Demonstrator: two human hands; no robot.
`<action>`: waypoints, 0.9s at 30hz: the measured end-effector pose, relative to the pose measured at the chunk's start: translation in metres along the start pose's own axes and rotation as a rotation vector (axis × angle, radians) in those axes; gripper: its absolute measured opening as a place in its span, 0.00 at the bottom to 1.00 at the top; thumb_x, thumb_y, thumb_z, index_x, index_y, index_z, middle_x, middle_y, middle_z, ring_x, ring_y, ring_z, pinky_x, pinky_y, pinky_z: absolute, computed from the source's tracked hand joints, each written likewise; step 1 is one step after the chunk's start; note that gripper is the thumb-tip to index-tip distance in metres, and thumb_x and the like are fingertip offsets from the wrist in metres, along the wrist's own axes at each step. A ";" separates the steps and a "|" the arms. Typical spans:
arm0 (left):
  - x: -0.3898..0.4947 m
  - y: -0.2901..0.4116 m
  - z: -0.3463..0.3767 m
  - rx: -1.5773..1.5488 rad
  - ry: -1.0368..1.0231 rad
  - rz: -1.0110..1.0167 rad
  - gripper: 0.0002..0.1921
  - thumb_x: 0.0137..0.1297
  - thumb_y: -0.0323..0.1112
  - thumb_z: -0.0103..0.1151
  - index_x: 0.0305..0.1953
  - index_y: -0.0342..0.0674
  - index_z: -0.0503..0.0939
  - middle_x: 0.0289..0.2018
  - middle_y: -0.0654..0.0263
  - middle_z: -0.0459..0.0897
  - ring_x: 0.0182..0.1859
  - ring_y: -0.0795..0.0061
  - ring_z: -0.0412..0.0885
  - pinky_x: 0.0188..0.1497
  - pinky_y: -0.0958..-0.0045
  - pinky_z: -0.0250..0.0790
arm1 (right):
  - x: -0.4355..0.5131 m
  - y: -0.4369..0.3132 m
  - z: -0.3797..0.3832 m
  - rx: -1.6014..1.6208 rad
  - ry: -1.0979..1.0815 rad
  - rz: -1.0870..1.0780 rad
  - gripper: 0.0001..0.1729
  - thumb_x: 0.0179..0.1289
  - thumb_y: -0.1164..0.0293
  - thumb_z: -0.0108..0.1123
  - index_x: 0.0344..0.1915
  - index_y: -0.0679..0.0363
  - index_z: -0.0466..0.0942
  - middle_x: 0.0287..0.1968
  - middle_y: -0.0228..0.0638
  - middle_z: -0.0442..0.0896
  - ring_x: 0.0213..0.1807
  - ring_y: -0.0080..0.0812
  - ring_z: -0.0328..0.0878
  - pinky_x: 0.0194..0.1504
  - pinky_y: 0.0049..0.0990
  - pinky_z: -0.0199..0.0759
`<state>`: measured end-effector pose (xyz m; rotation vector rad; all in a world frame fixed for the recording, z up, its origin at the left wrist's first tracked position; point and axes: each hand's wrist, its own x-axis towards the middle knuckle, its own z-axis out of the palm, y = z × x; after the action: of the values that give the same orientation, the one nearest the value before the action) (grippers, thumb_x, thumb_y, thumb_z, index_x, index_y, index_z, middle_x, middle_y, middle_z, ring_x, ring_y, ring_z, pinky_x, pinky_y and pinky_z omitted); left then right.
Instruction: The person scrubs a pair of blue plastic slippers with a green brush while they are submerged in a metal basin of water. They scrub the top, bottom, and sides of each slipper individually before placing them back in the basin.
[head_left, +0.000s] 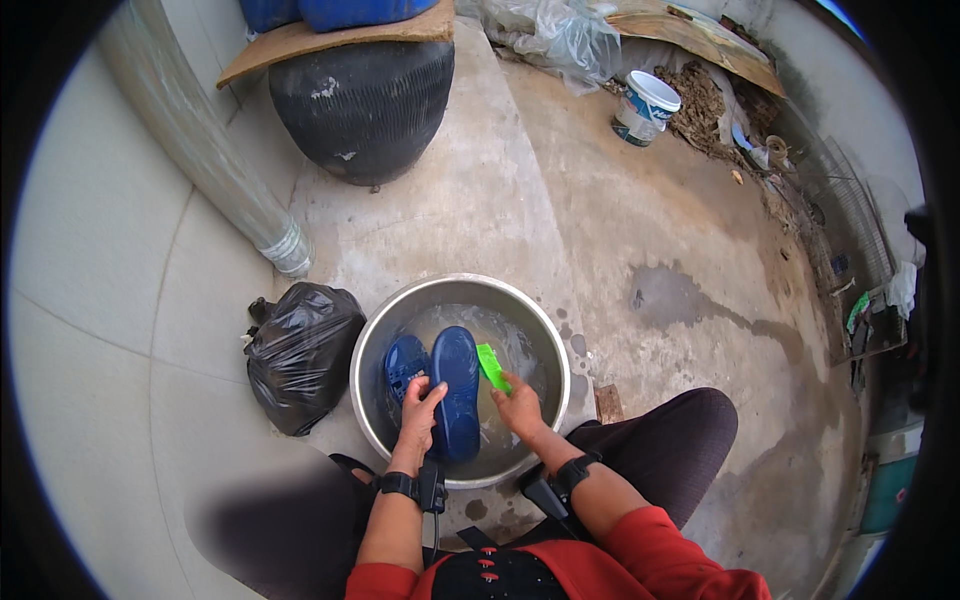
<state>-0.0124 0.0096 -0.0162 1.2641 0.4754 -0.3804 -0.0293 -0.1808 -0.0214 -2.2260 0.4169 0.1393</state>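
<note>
A wide metal basin (561, 352) with cloudy water stands on the ground between my knees. My left hand (420, 416) grips a blue rubber slipper (456, 375) by its left edge, its sole facing up, over the basin. The other blue slipper (406, 360), with openings in its upper, lies in the basin at the left, partly behind my fingers. A bright green brush (490, 365) is in my right hand (517, 409), just right of the held slipper; its bristles are hard to make out.
A tied black plastic bag (304, 356) sits left of the basin, below a drainpipe (247, 195). Beyond stands a large dark jar (364, 112) under a board. A white and blue bucket (645, 109), plastic sheeting (555, 41) and a wire cage (855, 247) are farther off. A brick piece (608, 403) lies near my right knee.
</note>
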 end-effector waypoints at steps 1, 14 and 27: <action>0.000 0.001 0.000 -0.124 0.028 -0.001 0.14 0.62 0.37 0.63 0.46 0.44 0.71 0.43 0.67 0.75 0.46 0.75 0.74 0.45 0.71 0.71 | -0.006 -0.008 -0.001 0.073 0.013 -0.039 0.28 0.58 0.65 0.61 0.58 0.61 0.70 0.39 0.55 0.82 0.45 0.54 0.80 0.46 0.42 0.73; -0.002 0.017 0.006 -0.122 -0.059 0.142 0.15 0.63 0.37 0.63 0.48 0.44 0.73 0.40 0.72 0.77 0.42 0.84 0.73 0.43 0.78 0.68 | -0.010 -0.030 -0.010 0.092 -0.019 -0.159 0.30 0.63 0.64 0.59 0.64 0.55 0.65 0.39 0.56 0.81 0.41 0.56 0.79 0.42 0.41 0.73; -0.022 0.018 0.049 0.748 -0.116 0.603 0.15 0.46 0.27 0.69 0.38 0.39 0.80 0.41 0.62 0.68 0.50 0.63 0.70 0.56 0.68 0.64 | 0.014 -0.037 -0.026 0.325 0.064 0.042 0.44 0.54 0.56 0.68 0.64 0.66 0.61 0.31 0.40 0.80 0.33 0.36 0.79 0.37 0.32 0.73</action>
<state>-0.0153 -0.0324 0.0219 2.0127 -0.1924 -0.1057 -0.0048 -0.1825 0.0188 -1.9066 0.4853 0.0199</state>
